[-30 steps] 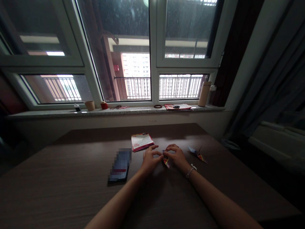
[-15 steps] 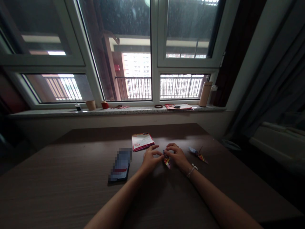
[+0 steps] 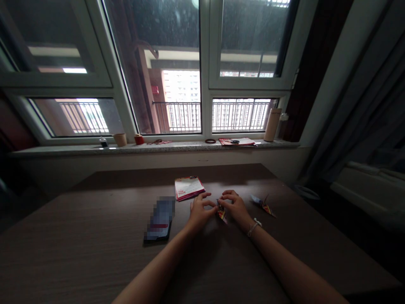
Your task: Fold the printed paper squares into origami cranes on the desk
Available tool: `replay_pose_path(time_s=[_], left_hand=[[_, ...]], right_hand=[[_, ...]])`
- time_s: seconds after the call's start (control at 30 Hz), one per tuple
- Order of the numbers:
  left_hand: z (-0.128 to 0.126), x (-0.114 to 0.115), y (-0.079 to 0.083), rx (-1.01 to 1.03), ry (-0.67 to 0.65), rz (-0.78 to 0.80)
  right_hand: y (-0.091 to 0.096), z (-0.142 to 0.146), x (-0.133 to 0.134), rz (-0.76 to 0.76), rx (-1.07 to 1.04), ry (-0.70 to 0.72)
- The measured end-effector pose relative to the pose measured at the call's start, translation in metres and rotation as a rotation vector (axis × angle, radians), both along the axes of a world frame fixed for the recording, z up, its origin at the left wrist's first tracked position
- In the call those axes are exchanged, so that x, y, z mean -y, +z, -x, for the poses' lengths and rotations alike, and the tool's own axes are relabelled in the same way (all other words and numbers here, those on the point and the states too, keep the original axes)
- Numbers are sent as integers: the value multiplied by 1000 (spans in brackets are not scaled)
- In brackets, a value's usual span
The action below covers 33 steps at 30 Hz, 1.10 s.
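A small folded piece of colourful paper (image 3: pixel 221 214) lies on the dark wooden table (image 3: pixel 95 245) between my two hands. My left hand (image 3: pixel 199 209) pinches its left side with fingers curled. My right hand (image 3: pixel 236 206), with a bracelet on the wrist, pinches its right side. Both sets of fingertips meet over the paper. A second folded colourful paper shape (image 3: pixel 263 204) lies on the table just right of my right hand.
A stack of red-and-white paper sheets (image 3: pixel 188 187) lies beyond my hands. A dark phone (image 3: pixel 160 219) lies to the left. The windowsill (image 3: pixel 190 147) holds cups, papers and a tall beige bottle (image 3: pixel 272 118). Curtains hang at the right.
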<state>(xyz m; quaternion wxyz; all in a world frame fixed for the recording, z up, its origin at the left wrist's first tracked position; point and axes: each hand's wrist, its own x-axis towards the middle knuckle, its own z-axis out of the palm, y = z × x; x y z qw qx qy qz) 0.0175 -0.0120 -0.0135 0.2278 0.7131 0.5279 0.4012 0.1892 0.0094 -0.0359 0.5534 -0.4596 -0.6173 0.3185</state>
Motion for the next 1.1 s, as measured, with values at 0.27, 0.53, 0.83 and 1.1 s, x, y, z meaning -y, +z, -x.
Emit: replay_pose_path(time_s=[0.27,0.53,0.83,1.1], left_hand=[[-1,2,0,-32,32,15],[6,-4,2,76,26,-55],[4,-4,3,67,28,-62],[5,-8,1,102,24,-44]], right_hand=[[5,-2,3,12,71,3],[10,-1,8,-18,149,20],[12,1,10,-32,178,34],[8,1,6,-41,183,8]])
